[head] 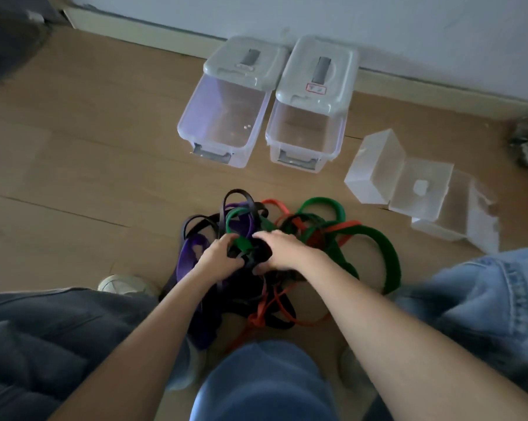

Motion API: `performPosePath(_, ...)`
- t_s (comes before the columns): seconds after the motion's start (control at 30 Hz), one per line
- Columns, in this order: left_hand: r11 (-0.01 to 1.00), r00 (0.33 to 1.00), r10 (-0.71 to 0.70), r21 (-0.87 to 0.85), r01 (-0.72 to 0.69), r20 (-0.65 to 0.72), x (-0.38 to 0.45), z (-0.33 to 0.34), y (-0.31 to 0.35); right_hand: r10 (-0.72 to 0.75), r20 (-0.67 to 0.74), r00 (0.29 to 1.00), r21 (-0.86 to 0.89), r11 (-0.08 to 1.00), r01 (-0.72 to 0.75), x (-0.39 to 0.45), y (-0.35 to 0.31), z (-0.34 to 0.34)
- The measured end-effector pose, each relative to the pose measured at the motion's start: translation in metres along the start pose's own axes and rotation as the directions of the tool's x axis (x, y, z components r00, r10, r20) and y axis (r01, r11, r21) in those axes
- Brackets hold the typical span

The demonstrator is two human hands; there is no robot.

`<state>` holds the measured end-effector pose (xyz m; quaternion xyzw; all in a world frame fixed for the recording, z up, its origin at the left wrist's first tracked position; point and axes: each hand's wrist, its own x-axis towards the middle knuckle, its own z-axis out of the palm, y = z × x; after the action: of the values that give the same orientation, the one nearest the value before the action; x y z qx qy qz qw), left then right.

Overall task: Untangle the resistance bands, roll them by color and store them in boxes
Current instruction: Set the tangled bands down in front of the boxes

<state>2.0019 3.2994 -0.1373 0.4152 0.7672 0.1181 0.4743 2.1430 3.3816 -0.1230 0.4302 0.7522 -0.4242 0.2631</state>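
Dim, bluish light leaves the lower frame in shadow, the pale wall (378,28) brightest, while wide-angle bending curves the tan wooden floor (74,165) and softens blurred edges.

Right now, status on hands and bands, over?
Left hand and right hand both gripping the tangled bands. Nothing rolled yet. Two lidded boxes half open, empty; flat clear box open.

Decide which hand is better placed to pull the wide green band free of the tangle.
Right hand, probably: the green band loops out on its side, while the left hand sits by the purple band.
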Motion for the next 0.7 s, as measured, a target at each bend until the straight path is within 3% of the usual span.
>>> performPosePath(0.07,0.999,0.999,0.024,0.026,-0.025,0.049,0.001,0.009,-0.01,0.031,-0.03,0.999,-0.239,0.97,-0.037,0.006,-0.007,0.023)
performPosePath(0.17,0.952,0.957,-0.055,0.303,-0.036,0.286,-0.004,0.019,-0.028,0.026,-0.065,0.998,-0.176,0.984,-0.037,0.004,-0.007,0.017)
performPosePath(0.2,0.966,0.951,-0.078,0.26,-0.003,0.3,-0.005,0.022,-0.033,0.025,-0.068,0.997,-0.107,0.994,-0.032,0.003,-0.007,0.004)
performPosePath(0.27,0.989,0.97,-0.057,-0.118,0.086,0.235,-0.004,0.019,-0.031,0.0,-0.079,0.997,-0.007,1.0,0.0,0.002,-0.013,-0.033)
performPosePath(0.33,0.887,0.991,-0.038,-0.451,0.093,0.13,0.003,0.007,-0.024,-0.078,-0.091,0.993,0.124,0.988,0.089,0.0,-0.028,-0.067)
performPosePath(0.4,0.704,0.997,-0.033,-0.707,0.069,0.064,0.011,-0.009,-0.014,-0.153,-0.2,0.968,0.269,0.941,0.204,0.002,-0.047,-0.086)
performPosePath(0.47,0.333,0.997,-0.027,-0.94,0.078,0.073,0.017,-0.029,-0.004,-0.178,-0.337,0.925,0.409,0.857,0.314,0.007,-0.064,-0.09)
performPosePath(0.53,-0.008,0.997,0.037,-0.998,0.069,0.068,0.022,-0.048,-0.001,-0.205,-0.368,0.907,0.442,0.82,0.364,0.016,-0.076,-0.083)
performPosePath(0.6,-0.064,0.997,0.073,-0.997,0.043,0.039,0.023,-0.066,0.002,-0.243,-0.284,0.928,0.457,0.816,0.353,0.026,-0.083,-0.071)
performPosePath(0.7,0.032,0.985,-0.106,-0.991,-0.134,-0.136,0.025,-0.092,0.008,-0.272,-0.245,0.93,0.65,0.666,0.366,0.037,-0.097,-0.06)
